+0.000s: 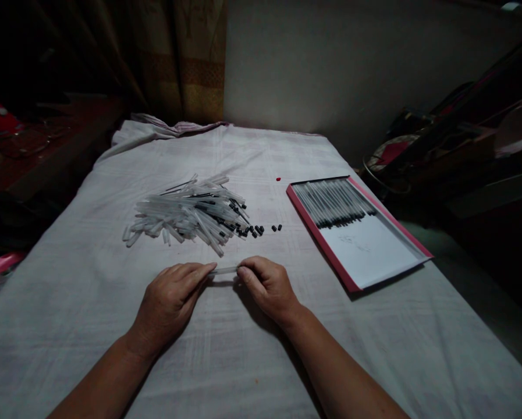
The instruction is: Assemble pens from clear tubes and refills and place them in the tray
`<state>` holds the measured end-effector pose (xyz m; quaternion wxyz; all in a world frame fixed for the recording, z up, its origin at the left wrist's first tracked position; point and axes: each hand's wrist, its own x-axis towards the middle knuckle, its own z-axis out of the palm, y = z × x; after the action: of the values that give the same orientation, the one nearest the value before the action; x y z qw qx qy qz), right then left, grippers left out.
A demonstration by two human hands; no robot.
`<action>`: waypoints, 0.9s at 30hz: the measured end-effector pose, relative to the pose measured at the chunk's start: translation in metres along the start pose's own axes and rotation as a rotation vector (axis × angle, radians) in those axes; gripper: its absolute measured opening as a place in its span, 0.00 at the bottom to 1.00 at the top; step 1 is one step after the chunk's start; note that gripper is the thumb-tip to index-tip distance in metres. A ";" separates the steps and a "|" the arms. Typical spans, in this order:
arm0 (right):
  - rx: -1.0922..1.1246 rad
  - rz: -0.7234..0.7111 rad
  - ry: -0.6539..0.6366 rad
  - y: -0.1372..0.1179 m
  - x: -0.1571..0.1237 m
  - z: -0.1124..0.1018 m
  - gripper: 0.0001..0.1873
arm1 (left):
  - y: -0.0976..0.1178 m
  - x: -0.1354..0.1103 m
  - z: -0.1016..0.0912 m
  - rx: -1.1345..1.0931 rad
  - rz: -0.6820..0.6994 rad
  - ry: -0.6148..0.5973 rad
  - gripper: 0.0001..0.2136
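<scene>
A clear plastic pen barrel point(224, 270) spans the gap between my hands, low over the cloth. My left hand point(173, 297) is closed around its left end, which the fingers hide. At the right end, my right hand point(268, 286) pinches the barrel between thumb and forefinger; whether a small part is also in that pinch cannot be seen. Just beyond lies a loose pile of clear barrels point(180, 212) with thin dark refills among them. Several small black plugs point(256, 231) are scattered at the pile's right edge.
To the right, a shallow red-edged box point(387, 256) holds a row of clear pens point(334, 201) with black ends. A tiny red piece point(279, 179) lies beyond the pile. A pale checked cloth point(208, 372) covers the table, with a wall point(287, 64) behind.
</scene>
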<state>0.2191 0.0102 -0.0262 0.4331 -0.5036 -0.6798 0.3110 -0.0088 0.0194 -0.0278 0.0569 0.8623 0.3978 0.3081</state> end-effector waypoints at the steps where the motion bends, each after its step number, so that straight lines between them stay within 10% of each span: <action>1: -0.048 -0.014 -0.016 0.000 0.000 -0.001 0.12 | 0.000 0.000 0.000 0.002 0.003 -0.004 0.13; 27: -0.051 -0.046 -0.028 0.002 -0.001 -0.004 0.08 | 0.000 0.002 -0.001 -0.019 -0.005 0.005 0.13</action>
<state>0.2238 0.0096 -0.0270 0.4176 -0.4945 -0.7048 0.2905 -0.0086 0.0202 -0.0258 0.0651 0.8600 0.3972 0.3138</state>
